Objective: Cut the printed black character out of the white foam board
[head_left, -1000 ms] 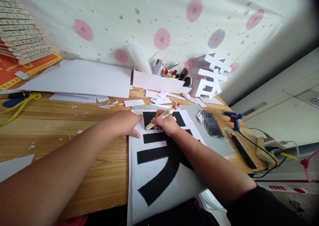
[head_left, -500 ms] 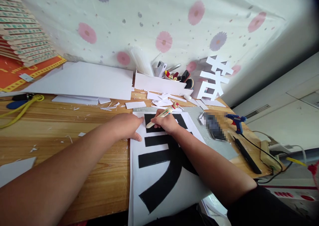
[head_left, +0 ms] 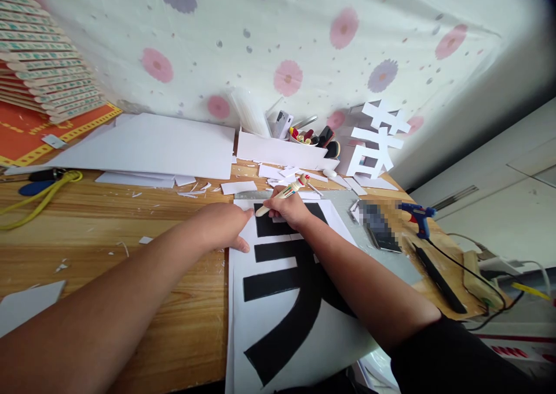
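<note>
A thick multicolour pen with a small figure on its top end is gripped in my right hand. Its tip touches or hovers at the upper left corner of a bold black character on a white sheet; I cannot tell which. The sheet lies over a white board on the table. My left hand presses on the sheet's left edge, thumb and fingers apart, holding nothing. My right forearm covers part of the character's right side.
White boards and foam scraps lie at the back. Behind the sheet stands a white organiser box, beside a white cut-out character. At right are a phone, a blue glue gun, a black cutter and a power strip.
The pen has moved slightly up along the character's left edge, with my right hand. My left hand stays at the sheet's edge. The whole view has shifted a little.
</note>
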`<control>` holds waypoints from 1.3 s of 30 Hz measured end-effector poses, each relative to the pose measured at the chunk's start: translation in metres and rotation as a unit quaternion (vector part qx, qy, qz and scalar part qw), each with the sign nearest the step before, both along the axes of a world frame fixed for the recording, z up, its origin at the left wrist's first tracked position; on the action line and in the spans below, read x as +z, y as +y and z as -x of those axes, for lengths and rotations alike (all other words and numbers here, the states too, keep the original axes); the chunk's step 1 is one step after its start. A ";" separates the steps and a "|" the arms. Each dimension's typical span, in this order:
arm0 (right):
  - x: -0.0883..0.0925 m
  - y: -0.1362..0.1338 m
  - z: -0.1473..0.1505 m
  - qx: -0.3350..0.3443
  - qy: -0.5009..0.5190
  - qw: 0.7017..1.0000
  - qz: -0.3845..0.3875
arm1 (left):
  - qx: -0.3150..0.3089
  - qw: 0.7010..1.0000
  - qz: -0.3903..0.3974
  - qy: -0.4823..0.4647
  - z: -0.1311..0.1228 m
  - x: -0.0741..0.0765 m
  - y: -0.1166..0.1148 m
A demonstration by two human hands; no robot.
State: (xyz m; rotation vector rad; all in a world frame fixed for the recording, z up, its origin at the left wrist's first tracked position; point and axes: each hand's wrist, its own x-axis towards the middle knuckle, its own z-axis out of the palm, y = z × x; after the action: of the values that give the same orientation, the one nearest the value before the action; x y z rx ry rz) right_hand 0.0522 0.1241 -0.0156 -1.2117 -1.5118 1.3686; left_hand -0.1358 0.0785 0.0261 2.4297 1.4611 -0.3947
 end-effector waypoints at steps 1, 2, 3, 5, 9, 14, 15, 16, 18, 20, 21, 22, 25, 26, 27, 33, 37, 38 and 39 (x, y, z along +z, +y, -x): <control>0.000 0.001 0.000 0.000 0.000 1.000 0.001 | 0.001 1.000 0.000 0.000 0.000 0.000 0.000; 0.000 0.002 0.001 -0.001 0.000 1.000 0.001 | 0.001 1.000 0.000 0.000 0.000 0.001 0.000; -0.001 0.003 0.001 -0.001 0.001 1.000 0.000 | 0.001 1.000 0.001 0.001 0.000 0.001 0.000; -0.002 0.006 0.001 -0.006 0.001 1.000 -0.005 | 0.001 1.000 0.004 0.002 0.000 0.002 -0.001; -0.004 0.014 0.003 -0.017 0.002 1.000 -0.026 | -0.002 1.000 0.005 0.003 0.000 0.002 0.000; -0.008 0.018 0.005 -0.027 0.005 0.999 -0.038 | -0.002 1.000 0.006 0.002 0.000 0.002 0.000; -0.008 0.018 0.006 -0.029 0.002 0.999 -0.041 | -0.001 1.000 0.007 0.002 0.001 0.002 0.000; -0.008 0.018 0.006 -0.031 0.000 0.999 -0.045 | 0.000 1.000 0.007 0.002 0.001 0.002 0.000; -0.007 0.017 0.006 -0.036 0.000 0.998 -0.046 | 0.003 1.000 0.010 0.002 0.002 0.001 0.001; -0.005 0.015 0.007 -0.042 0.006 0.998 -0.039 | 0.005 1.000 0.014 -0.005 0.002 -0.001 0.001; -0.004 0.014 0.008 -0.045 0.009 0.998 -0.035 | 0.005 1.000 0.013 -0.011 0.003 -0.002 0.002; -0.004 0.013 0.009 -0.047 0.012 0.998 -0.031 | 0.006 1.000 0.013 -0.017 0.003 -0.003 0.002; -0.004 0.012 0.011 -0.050 0.017 0.998 -0.029 | 0.009 0.999 0.010 -0.029 0.004 -0.004 0.003; -0.004 0.012 0.012 -0.052 0.019 0.998 -0.029 | 0.010 0.999 0.010 -0.030 0.004 -0.004 0.003; -0.004 0.013 0.012 -0.054 0.022 0.998 -0.029 | 0.011 0.999 0.012 -0.031 0.004 -0.003 0.003; 0.014 0.013 -0.021 -0.094 0.038 0.993 -0.063 | 0.014 0.999 0.022 -0.026 0.004 0.001 0.002; 0.023 -0.024 -0.070 -0.050 -0.088 0.980 -0.173 | 0.011 1.000 0.020 -0.014 0.004 0.002 0.002; 0.022 -0.039 -0.083 -0.019 -0.147 0.967 -0.206 | 0.009 1.000 0.018 -0.013 0.004 0.002 0.002; 0.021 -0.056 -0.095 0.006 -0.205 0.954 -0.221 | 0.009 1.000 0.017 -0.011 0.004 0.003 0.001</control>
State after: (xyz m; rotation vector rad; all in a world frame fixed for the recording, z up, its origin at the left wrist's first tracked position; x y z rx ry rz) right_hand 0.1472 0.0680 0.0050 -1.2369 -1.9816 0.7418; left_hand -0.1394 0.0796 0.0295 2.3847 1.4547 -0.3834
